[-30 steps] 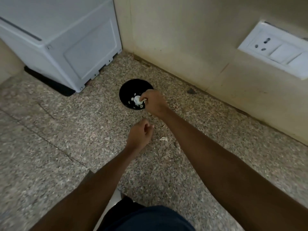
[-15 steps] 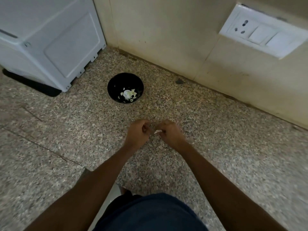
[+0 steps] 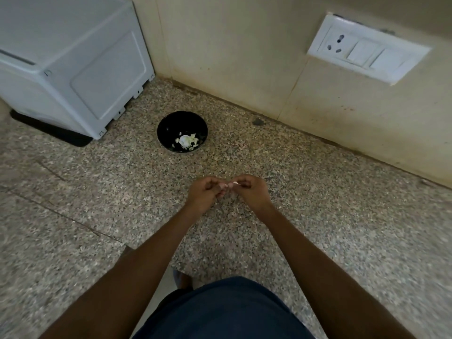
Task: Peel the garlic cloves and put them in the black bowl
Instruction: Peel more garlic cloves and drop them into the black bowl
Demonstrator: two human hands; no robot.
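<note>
While both hands meet above the speckled stone counter (image 3: pixel 318 216), a small pale garlic clove (image 3: pixel 232 184) sits pinched between them, whitish with a faint pink tinge and a thin point of skin sticking out toward the right hand (image 3: pixel 252 192). The left hand (image 3: pixel 204 193) curls its fingers round the clove's near end; the right hand pinches the papery tip with thumb and forefinger. Too little of the clove shows to tell how much skin remains on it. At about 11 o'clock from the hands, well apart from them, stands the black bowl (image 3: pixel 168 123), round and glossy, holding one larger white garlic piece (image 3: pixel 185 140) and several small pale scraps at its bottom. A white appliance (image 3: pixel 73 57) stands at 10 o'clock, and a white switch plate (image 3: pixel 367 48) is fixed to the wall at 1 o'clock.
</note>
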